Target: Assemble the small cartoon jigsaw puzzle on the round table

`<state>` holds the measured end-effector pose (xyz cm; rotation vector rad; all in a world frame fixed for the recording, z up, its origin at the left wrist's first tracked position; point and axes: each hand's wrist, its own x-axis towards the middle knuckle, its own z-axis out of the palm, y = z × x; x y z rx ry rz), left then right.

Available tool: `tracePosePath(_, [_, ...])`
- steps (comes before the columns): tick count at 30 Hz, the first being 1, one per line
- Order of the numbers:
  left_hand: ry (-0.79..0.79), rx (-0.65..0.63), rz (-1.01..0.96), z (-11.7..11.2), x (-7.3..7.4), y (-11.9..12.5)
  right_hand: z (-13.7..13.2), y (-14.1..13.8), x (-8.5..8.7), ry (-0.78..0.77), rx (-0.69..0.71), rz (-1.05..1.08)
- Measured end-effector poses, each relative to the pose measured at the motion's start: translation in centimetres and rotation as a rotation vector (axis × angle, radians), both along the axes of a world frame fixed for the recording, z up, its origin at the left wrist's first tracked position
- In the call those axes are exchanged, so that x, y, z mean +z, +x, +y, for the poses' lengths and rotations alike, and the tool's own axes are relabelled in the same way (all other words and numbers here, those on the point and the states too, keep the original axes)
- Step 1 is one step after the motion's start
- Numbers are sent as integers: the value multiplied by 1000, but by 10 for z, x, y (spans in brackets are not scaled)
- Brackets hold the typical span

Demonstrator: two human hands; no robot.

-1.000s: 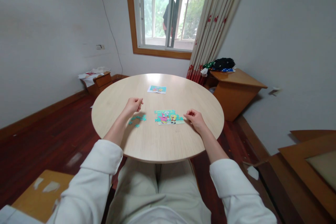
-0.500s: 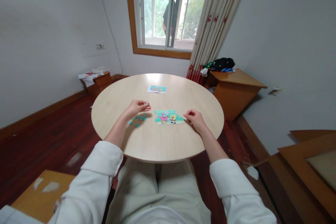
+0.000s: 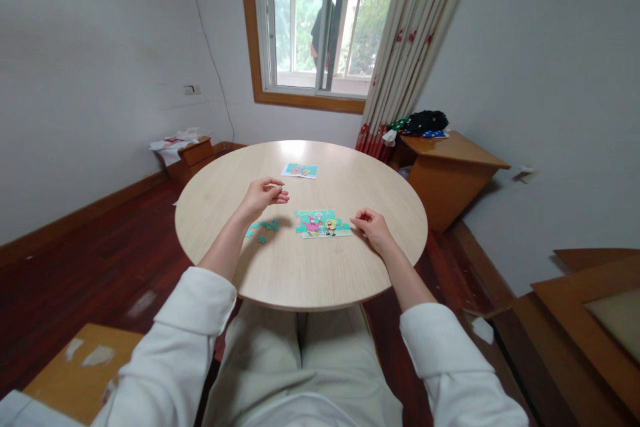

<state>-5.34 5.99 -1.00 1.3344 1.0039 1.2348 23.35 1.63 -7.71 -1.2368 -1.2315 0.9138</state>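
A partly joined jigsaw puzzle (image 3: 323, 223) with cartoon figures on turquoise lies flat on the round table (image 3: 310, 273). My left hand (image 3: 265, 197) is raised over the table, left of and beyond the puzzle. Thumb and fingers pinch a small pale puzzle piece (image 3: 283, 188), mostly covered by the fingers. Below that hand, several loose turquoise puzzle pieces (image 3: 270, 225) lie in a group, partly behind the wrist. Close by the puzzle's right edge is my right hand (image 3: 371, 225), its fingers closed together. Whether anything is between those fingertips is hidden.
A picture sheet (image 3: 300, 171) showing similar cartoon figures lies toward the table's far side. Beyond the table's right rim stands a wooden desk (image 3: 450, 167) with dark cloth items (image 3: 425, 123) on top. A cardboard box (image 3: 83, 373) is on the floor at lower left.
My left hand has risen slightly, away from the loose pieces, and turned a little, the puzzle piece still pinched. My right hand has stayed by the puzzle's right edge.
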Motion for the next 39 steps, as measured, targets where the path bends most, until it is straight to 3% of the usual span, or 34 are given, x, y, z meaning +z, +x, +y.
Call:
tracePosePath(12, [172,26,-32,-5,18,8,0,-1,1,-10,0,37])
tracePosePath(39, [293,50,-16,-19,37,16,4,0,-2,-8,-1,30])
